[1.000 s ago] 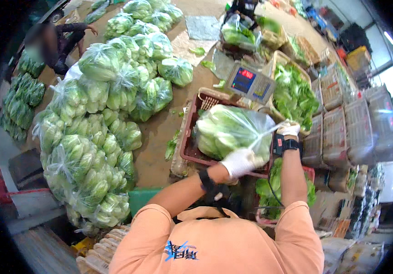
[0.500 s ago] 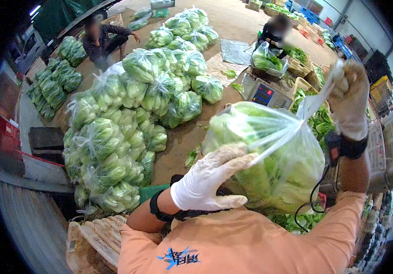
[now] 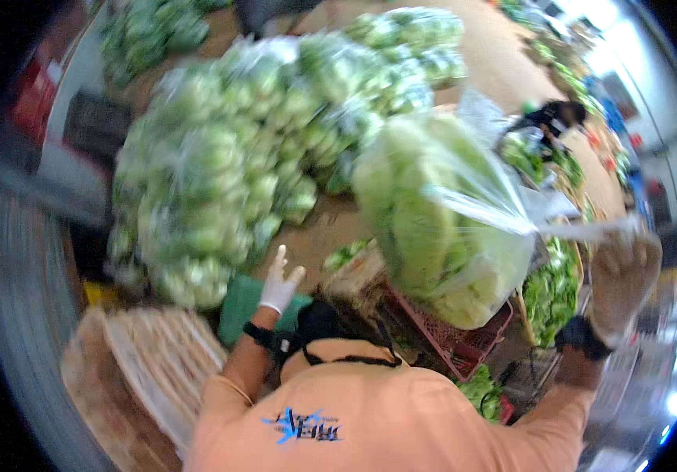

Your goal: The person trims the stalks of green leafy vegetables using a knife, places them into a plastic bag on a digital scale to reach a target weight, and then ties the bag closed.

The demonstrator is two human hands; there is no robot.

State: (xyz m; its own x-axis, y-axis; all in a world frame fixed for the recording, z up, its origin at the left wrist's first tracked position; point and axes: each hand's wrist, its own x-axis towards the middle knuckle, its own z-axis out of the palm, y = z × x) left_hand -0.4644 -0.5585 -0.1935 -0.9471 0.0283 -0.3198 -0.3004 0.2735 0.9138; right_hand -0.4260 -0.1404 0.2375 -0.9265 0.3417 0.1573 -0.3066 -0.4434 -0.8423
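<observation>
A clear plastic bag of leafy green vegetables (image 3: 433, 216), probably lettuce, hangs tilted in the air in front of me. My right hand (image 3: 625, 271), in a soiled glove, is closed on the bag's twisted neck at the right. Well apart from the bag, my left hand (image 3: 279, 287) wears a white glove and holds nothing, its fingers spread. It is nearest to a green object (image 3: 241, 305) whose kind I cannot make out.
Bagged greens form a large pile (image 3: 212, 181) ahead on the left. A dark red plastic crate (image 3: 476, 342) lies below the held bag, beside a basket of loose leaves (image 3: 551, 291). Pale crates (image 3: 157, 354) stand at lower left. Another person (image 3: 551, 122) works at far right.
My left hand has come off the bag and moved left and down. The bag, still held by its neck in my right hand, has swung upward and tilted. The view has shifted, with some blur.
</observation>
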